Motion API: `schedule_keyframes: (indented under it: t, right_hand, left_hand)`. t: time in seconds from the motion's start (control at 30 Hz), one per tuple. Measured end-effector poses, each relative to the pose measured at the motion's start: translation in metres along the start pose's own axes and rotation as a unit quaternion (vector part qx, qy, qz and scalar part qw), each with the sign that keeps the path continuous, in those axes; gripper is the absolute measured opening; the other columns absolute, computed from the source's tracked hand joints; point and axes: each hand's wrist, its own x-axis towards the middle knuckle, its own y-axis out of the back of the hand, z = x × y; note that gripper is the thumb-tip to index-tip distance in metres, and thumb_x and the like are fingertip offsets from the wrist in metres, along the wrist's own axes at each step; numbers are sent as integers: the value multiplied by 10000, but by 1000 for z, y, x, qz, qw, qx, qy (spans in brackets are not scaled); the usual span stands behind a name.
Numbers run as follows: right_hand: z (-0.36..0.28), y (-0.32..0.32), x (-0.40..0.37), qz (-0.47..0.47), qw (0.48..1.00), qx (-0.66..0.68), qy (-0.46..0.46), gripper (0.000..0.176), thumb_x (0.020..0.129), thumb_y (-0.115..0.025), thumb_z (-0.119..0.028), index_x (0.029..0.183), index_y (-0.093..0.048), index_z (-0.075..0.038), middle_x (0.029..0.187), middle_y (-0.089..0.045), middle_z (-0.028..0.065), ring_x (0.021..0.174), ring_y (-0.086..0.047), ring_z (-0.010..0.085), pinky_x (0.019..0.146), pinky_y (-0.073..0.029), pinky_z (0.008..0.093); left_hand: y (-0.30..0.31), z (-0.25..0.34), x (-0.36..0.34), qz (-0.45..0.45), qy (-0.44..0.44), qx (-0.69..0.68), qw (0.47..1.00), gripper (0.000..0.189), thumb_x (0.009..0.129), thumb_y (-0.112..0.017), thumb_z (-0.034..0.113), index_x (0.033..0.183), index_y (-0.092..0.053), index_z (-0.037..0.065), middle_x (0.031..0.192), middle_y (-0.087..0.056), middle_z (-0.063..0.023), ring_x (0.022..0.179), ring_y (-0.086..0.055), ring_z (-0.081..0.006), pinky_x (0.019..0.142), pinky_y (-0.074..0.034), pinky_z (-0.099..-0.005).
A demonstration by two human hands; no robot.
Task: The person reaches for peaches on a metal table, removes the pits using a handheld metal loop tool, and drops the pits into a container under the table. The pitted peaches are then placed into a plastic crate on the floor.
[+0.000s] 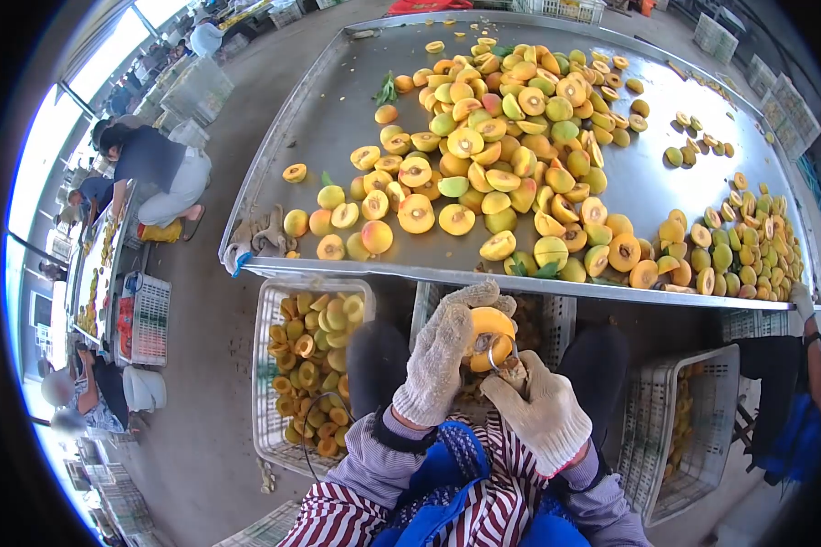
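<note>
In the head view, my left hand [436, 365], in a knitted glove, is closed around a halved orange-yellow fruit [493, 322], an apricot or small peach. The cut side faces me. My gloved right hand [543, 415] grips a pitting tool with a metal ring [503, 341]. This ring lies against the fruit's hollow; the tool's handle is mostly hidden in my fingers. Both hands are just below the table's front edge, above a crate [564, 319] between my knees. Its contents are partly covered by my hands.
A metal table [337, 109] with a raised rim bears a heap of halved fruit [483, 146]. A crate of fruit halves [269, 365] stands at my left, another crate [684, 365] at my right. A co-worker's gloved hand [802, 301] is at the table's right corner.
</note>
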Motion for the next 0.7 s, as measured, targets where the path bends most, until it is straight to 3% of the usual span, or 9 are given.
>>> schedule_keyframes:
  t: [0.2,0.3,0.4,0.47,0.53,0.57,0.6,0.67,0.7]
  right_hand:
    - [7,-4,-4,66,996,3,61,330,852,-772,-261,961,-584,-12,624,-623,156,578,-674,344,506,-519,393]
    - [5,1,-6,13,1000,-9,18,320,865,-763,-259,964,-584,-12,618,-608,153,556,-659,343,498,-513,398]
    - [12,-1,-7,-45,993,109,-14,303,902,-733,-264,973,-575,-15,624,-620,109,489,-629,263,464,-486,372]
    - [1,2,-8,-105,932,323,-129,280,943,-690,-274,979,-570,-24,618,-598,42,436,-557,146,411,-439,307]
    - [-1,16,-7,-156,899,372,-169,291,959,-669,-270,1055,-568,-15,617,-579,30,440,-521,118,415,-417,269]
    - [0,21,-7,-206,861,416,-208,314,975,-648,-266,1131,-566,-5,615,-560,18,444,-485,90,419,-395,230]
    - [0,22,-7,-203,861,417,-209,314,975,-648,-266,1131,-566,-5,615,-560,18,444,-485,90,419,-395,230]
    - [1,24,-8,-202,847,432,-235,299,978,-642,-260,1126,-574,-9,611,-554,24,426,-466,91,386,-369,233]
    - [2,24,-9,-201,847,433,-236,299,978,-642,-260,1126,-574,-9,611,-554,24,426,-466,91,386,-369,233]
  left_hand:
    - [-23,-1,-11,27,-32,4,999,706,987,-515,571,1362,-480,-26,1316,-579,-214,1115,-642,-280,963,-531,-397]
    - [-30,3,-13,27,-95,45,994,483,1044,-518,348,1332,-543,-39,1233,-644,-141,1098,-630,-201,966,-496,-322]
    - [-30,17,-9,18,-37,105,994,421,1038,-518,301,1265,-604,-43,1171,-669,-126,1030,-647,-183,917,-514,-315]
    - [-31,19,-7,29,-17,102,994,377,1027,-527,264,1219,-637,-41,1122,-687,-135,971,-663,-184,865,-530,-313]
    - [-27,15,-5,-13,-121,246,962,538,1036,-504,443,1268,-592,-34,1163,-660,-156,959,-677,-215,835,-546,-328]
    - [-27,12,-3,-21,-222,319,921,513,1039,-496,413,1255,-597,-42,1141,-661,-151,948,-673,-209,817,-536,-321]
    - [-29,13,-3,-23,-221,318,922,513,1039,-496,413,1255,-597,-42,1141,-661,-151,948,-673,-209,817,-536,-321]
    - [-37,21,-1,-26,-231,331,915,308,989,-573,198,1193,-653,-19,1132,-683,-197,978,-697,-285,834,-545,-361]
    - [-37,31,0,-40,-86,296,950,306,971,-592,180,1209,-641,-6,1146,-680,-201,994,-693,-325,835,-549,-377]
